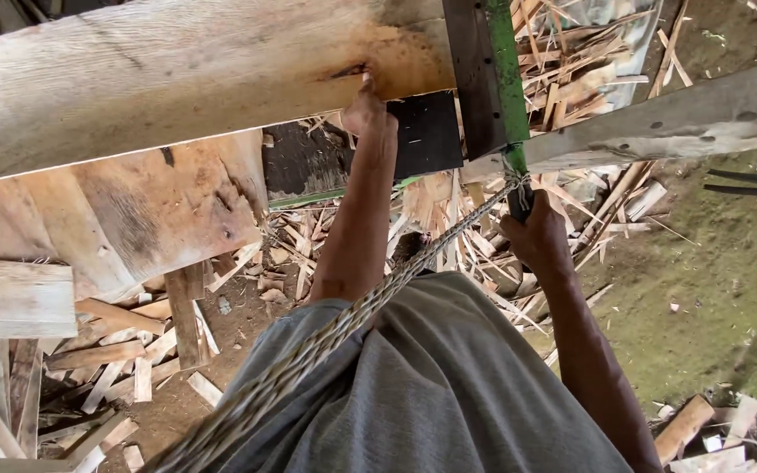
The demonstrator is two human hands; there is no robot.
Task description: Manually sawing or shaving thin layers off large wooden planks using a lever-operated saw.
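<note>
While the left hand (368, 112) presses up against the lower edge of a wide wooden plank (177, 70), its fingers are flattened on the wood beside a dark knot rather than curled round anything. That plank is pale and rough-sawn, stained orange-brown toward the knot, and its long axis runs across the view from lower left to upper right, tilted slightly.

One dark flat bar with a green-painted edge (492, 70) crosses the plank's right end and points steeply down toward the right hand (536, 238). This hand is closed in a fist around the bar's dark lower end, knuckles toward the camera. One braided rope (378, 293), made of pale and grey twisted strands, is tied round the bar just above the fist and stretches taut down-left across the grey shirt (449, 394).

One weathered grey beam (685, 118), pocked with small holes, runs off to the right from behind the bar. Below lie a second broad board (133, 210) with a knot, a black square panel (427, 131), and countless thin splintered wood offcuts (475, 219) scattered over bare dirt, with mossy green ground (729, 280) to the right.
</note>
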